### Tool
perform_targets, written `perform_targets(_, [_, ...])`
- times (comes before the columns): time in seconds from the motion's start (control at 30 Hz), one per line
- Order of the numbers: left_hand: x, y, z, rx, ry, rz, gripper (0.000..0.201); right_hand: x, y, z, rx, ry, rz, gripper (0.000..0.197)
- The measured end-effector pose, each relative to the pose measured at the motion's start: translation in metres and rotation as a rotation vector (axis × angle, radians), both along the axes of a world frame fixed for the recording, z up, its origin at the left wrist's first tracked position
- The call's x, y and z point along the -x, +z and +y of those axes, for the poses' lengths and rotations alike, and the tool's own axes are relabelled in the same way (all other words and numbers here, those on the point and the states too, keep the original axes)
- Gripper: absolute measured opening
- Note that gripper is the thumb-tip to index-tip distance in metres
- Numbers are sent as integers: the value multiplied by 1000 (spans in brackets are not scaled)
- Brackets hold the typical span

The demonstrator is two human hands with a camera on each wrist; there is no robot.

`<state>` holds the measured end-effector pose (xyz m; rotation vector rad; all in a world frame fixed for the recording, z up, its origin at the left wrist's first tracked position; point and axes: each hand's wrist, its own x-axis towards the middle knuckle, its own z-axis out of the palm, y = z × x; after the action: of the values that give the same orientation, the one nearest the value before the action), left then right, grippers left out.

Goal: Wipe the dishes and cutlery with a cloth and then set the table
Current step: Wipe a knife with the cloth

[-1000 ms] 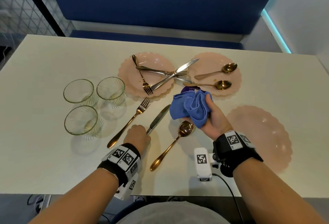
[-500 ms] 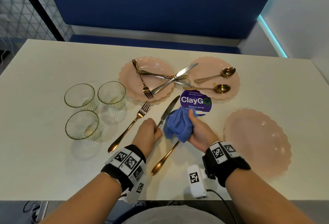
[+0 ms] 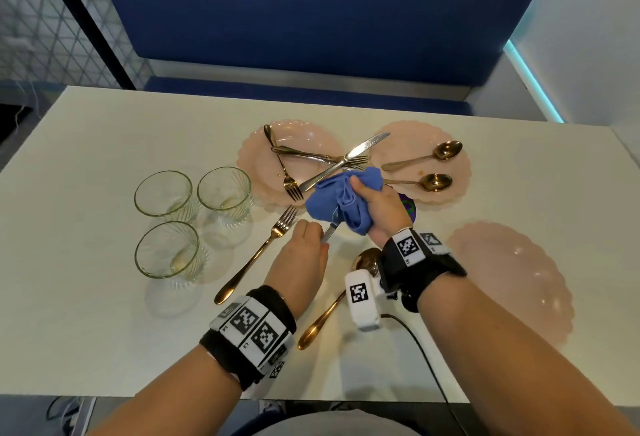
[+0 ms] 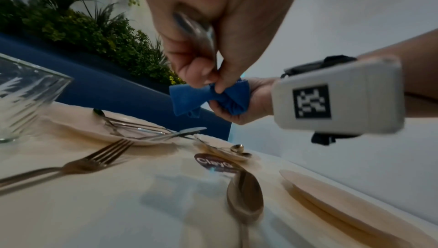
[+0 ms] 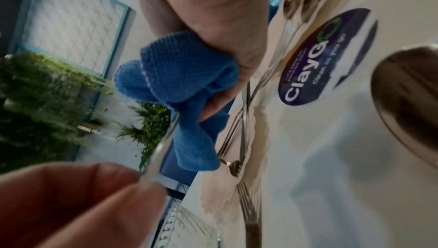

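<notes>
My left hand (image 3: 311, 238) grips the handle of a silver knife (image 3: 331, 227) and holds it up off the white table (image 3: 104, 297). My right hand (image 3: 363, 193) clutches a blue cloth (image 3: 332, 203) bunched round the knife's blade, which is mostly hidden. In the left wrist view the knife handle (image 4: 201, 29) runs through my fingers down into the cloth (image 4: 189, 100). The right wrist view shows the cloth (image 5: 180, 76) wrapped over the blurred knife (image 5: 161, 149). A gold fork (image 3: 259, 255) and a gold spoon (image 3: 332, 304) lie on the table by my wrists.
Three glasses (image 3: 166, 221) stand at the left. A pink plate (image 3: 256, 158) at the back carries forks and a knife; another pink plate (image 3: 408, 144) holds two gold spoons. An empty pink plate (image 3: 512, 276) sits at the right. A purple sticker (image 3: 410, 208) lies under my right hand.
My left hand has lifted the knife off the table. My right hand has brought the cloth from above the spoon onto the knife's blade and slid it away along the blade.
</notes>
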<state>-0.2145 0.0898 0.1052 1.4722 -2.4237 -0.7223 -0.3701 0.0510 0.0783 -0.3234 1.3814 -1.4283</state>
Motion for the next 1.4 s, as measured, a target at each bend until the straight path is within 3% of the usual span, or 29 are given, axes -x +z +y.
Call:
perform_targets(0.13, [-6,1,-2,-13,-11,22,20,14,5,-7,22,-67,14,32])
perform_targets(0.27, [-6,-6,2,-117,-10,207,14,24,15,-10,19,-40,245,23])
perform_targets(0.37, [-8,-3,-5,-479,-17,299,26,40,22,-11,-10,-154,457,15])
perform_targets(0.43, [-14,1,-9,-774,-27,373,34,54,21,-9,-13,-244,482,13])
perform_targets(0.5, [-16,4,-10,-934,-45,445,34,63,18,-2,25,-293,438,11])
perform_targets(0.6, [-7,5,-13,-875,-86,400,31,65,13,10,49,-353,317,12])
perform_targets(0.73, [11,2,-15,-652,-101,285,30,46,3,20,-2,-293,53,44])
perform_targets(0.8, [23,0,-17,-592,-97,284,29,26,-1,26,-51,-167,13,37])
perform_targets(0.9, [35,1,-28,-591,-1,360,32,2,-6,35,36,-13,-112,26])
perform_targets(0.97, [34,-3,-32,-670,59,405,32,1,-6,41,66,54,-100,34])
perform_targets(1.1, [28,-7,-45,-681,182,363,11,14,3,47,16,181,142,27])
perform_targets(1.2, [33,2,-63,-728,316,586,23,16,9,48,6,270,236,18])
perform_targets(1.33, [47,16,-61,-884,183,754,22,5,12,49,48,392,294,13])
perform_targets(1.4, [55,14,-57,-918,243,838,20,0,14,49,57,420,281,8])
